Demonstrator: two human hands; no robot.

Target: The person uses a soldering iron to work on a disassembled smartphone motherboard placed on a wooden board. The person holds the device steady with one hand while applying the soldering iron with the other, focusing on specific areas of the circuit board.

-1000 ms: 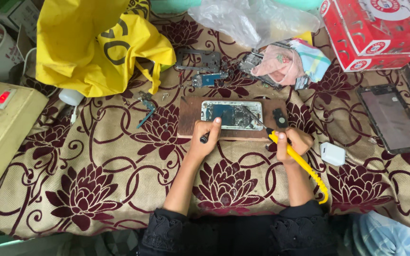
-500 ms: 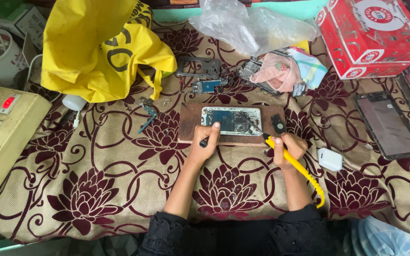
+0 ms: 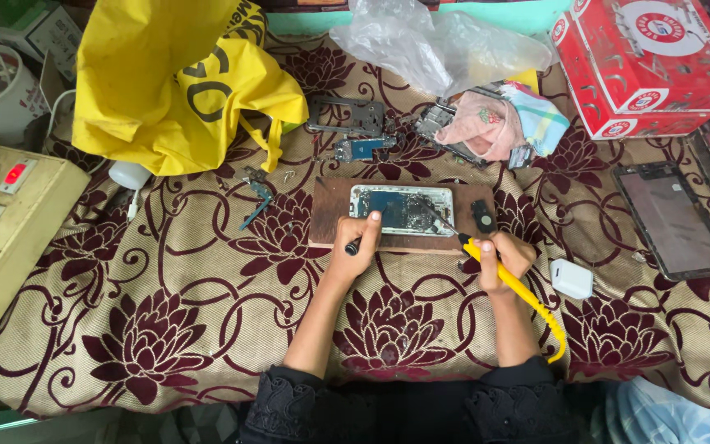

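Near edge: bare patterned surface (image 3: pixel 207 329), free passage.
Far edge: yellow bag (image 3: pixel 166 82), plastic bag (image 3: pixel 429 45), red box (image 3: pixel 651 57) block.
Right edge: tablet (image 3: pixel 675 218), white charger (image 3: pixel 572 279) obstruct.

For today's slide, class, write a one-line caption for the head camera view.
Left hand steadies an opened phone on a wooden board while the right hand works it with a yellow-handled tool.

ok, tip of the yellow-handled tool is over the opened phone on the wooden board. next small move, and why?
Probably lower the tip a touch onto the board inside the opened white-framed phone. The right hand holds the yellow-handled tool angled at its right half, and the left hand, gripping a small dark tool, rests at the phone's lower edge on the wooden board, bracing it.
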